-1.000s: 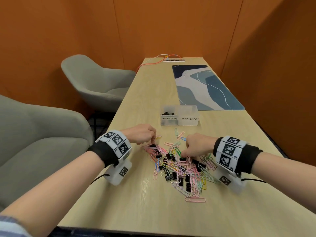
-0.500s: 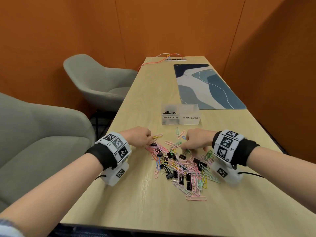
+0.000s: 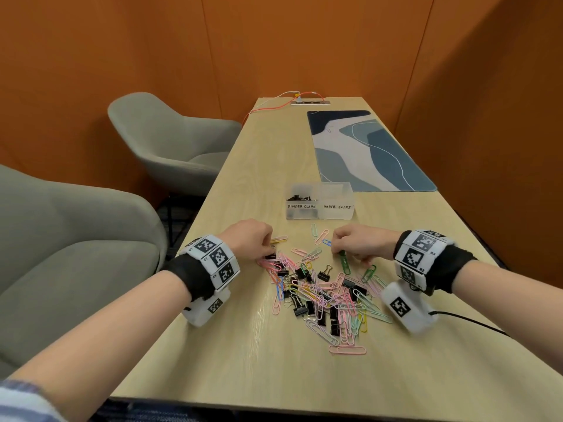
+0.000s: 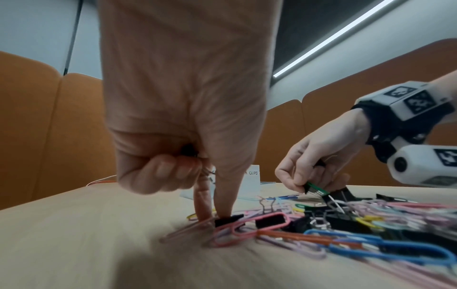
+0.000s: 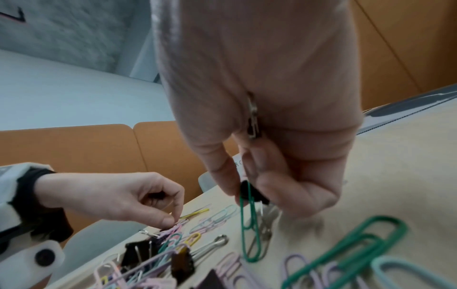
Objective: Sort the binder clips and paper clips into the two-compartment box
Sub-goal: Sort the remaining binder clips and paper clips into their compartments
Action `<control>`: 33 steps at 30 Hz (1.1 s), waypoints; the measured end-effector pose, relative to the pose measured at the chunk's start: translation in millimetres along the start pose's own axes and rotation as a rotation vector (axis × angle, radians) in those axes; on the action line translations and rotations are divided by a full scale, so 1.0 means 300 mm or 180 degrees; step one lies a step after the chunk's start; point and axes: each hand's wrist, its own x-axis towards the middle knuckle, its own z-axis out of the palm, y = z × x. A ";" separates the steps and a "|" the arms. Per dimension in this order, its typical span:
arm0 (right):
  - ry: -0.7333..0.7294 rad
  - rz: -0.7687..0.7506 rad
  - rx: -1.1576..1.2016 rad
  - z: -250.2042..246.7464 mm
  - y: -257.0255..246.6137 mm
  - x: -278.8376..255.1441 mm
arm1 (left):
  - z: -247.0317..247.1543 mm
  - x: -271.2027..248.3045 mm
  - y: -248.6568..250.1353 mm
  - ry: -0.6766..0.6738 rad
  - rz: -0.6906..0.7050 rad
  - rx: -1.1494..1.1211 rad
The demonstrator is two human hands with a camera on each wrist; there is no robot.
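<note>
Right hand [image 3: 359,243] | pinches green paper clip [image 5: 249,224], long axis near-vertical, hanging | left hand [image 3: 249,239] | fingertips pinch black binder clip [image 4: 228,220] on table [image 3: 243,360]

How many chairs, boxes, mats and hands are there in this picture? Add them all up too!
chairs: 2
two-compartment box: 1
desk mat: 1
hands, the left hand and the right hand: 2
Total: 6
</note>
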 end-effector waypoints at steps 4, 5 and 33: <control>0.0094 -0.0144 0.0149 -0.006 0.015 -0.001 | 0.004 -0.002 -0.015 0.0070 -0.0021 -0.0014; 0.0176 -0.0240 0.0068 -0.012 0.016 -0.008 | 0.006 -0.003 -0.019 0.0101 -0.0055 -0.0033; -0.0425 0.0136 -0.0359 -0.067 0.041 -0.024 | -0.024 -0.006 0.011 -0.0084 0.0183 -0.0358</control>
